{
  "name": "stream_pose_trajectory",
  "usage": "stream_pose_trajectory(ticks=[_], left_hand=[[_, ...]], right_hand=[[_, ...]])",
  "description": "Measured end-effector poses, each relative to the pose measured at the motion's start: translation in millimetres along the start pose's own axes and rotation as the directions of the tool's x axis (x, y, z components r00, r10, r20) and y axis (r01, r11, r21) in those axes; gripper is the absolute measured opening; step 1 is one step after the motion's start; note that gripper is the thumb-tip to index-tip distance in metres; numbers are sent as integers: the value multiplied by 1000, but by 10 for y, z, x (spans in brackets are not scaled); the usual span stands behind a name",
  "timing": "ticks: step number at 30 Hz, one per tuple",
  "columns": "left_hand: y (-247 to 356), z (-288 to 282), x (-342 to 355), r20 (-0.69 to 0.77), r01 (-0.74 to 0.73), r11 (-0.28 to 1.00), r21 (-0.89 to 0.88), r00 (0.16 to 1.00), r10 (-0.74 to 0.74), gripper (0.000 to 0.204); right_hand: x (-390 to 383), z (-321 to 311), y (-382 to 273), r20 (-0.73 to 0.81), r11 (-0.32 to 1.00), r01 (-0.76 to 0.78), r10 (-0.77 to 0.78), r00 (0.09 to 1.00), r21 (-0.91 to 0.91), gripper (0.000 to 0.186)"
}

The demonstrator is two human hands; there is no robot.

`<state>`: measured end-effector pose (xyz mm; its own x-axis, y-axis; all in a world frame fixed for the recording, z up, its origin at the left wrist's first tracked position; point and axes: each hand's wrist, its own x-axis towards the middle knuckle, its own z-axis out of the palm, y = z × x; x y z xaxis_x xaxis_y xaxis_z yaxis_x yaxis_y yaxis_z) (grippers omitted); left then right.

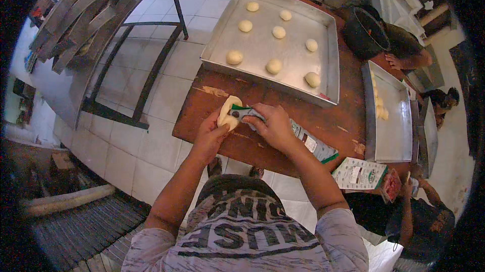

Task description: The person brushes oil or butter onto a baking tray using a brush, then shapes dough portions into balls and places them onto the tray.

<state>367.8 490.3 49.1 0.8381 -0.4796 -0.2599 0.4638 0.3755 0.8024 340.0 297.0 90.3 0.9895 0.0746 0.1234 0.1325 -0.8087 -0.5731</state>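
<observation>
A flattened piece of dough [225,108] is pinched in my left hand [210,131], over the near left edge of the brown table. My right hand [273,124] grips a grey and green filling pouch [316,143], its narrow end pressed to the dough. Dark filling [235,114] shows at that end. The pouch's body lies on the table behind my right hand. Beyond my hands stands a large metal tray [283,77], with several round dough balls [274,65] spaced out in it.
To the right stand a second metal tray [396,135] with dough pieces along one side and a black bucket [365,32]. A white and green package [359,173] lies at the table's near right corner. Other people work at the right; a dark metal frame [146,90] stands left.
</observation>
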Motion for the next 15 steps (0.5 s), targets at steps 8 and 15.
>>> stream_pose_trajectory(ticks=[8,15], left_hand=[[228,-115,22,24,-127,990,55,992,126,59],[622,201,-336,230,-199,980,-26,953,199,76]], right_hand=[[3,5,-36,28,998,35,-33,999,-43,29],[16,-201,-516,-248,968,214,-177,952,128,58]])
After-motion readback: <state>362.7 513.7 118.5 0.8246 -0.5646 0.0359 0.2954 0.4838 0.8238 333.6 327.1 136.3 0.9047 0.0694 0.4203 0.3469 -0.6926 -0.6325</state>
